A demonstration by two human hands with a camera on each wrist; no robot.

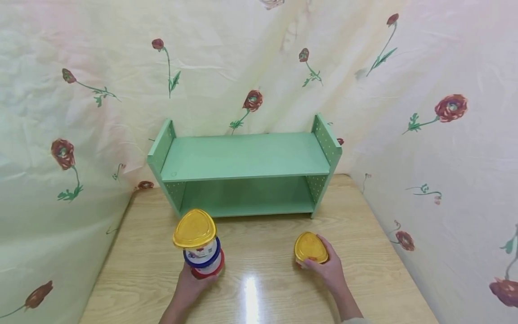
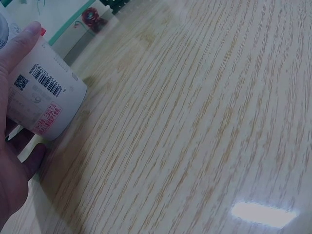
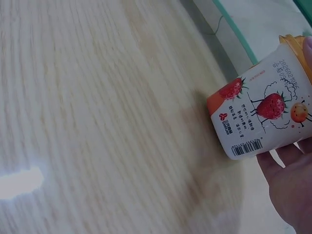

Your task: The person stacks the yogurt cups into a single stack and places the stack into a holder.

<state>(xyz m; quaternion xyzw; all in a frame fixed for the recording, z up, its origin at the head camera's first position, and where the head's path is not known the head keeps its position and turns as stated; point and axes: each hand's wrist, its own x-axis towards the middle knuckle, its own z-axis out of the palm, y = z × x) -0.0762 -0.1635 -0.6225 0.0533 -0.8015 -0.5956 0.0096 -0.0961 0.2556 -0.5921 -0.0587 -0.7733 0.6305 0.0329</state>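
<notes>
1. Left hand [image 1: 194, 283] curls round a red-lidded white tub [image 1: 208, 269], lowest in an upright stack of three [image 1: 199, 254].
2. Right hand [image 1: 329, 266] grips a yellow-lidded, strawberry-printed tub [image 1: 310, 246].
3. Green two-tier shelf [image 1: 247, 155] lies beyond both, the stack near its left end.

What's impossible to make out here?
Head: contents of the stack and lone tub, under lids.
Head: the stack's label wording, too small.
Left wrist: the stack's top, cut off by the left edge.
Right wrist: part of the tub's lid, cut off by the right edge.
</notes>
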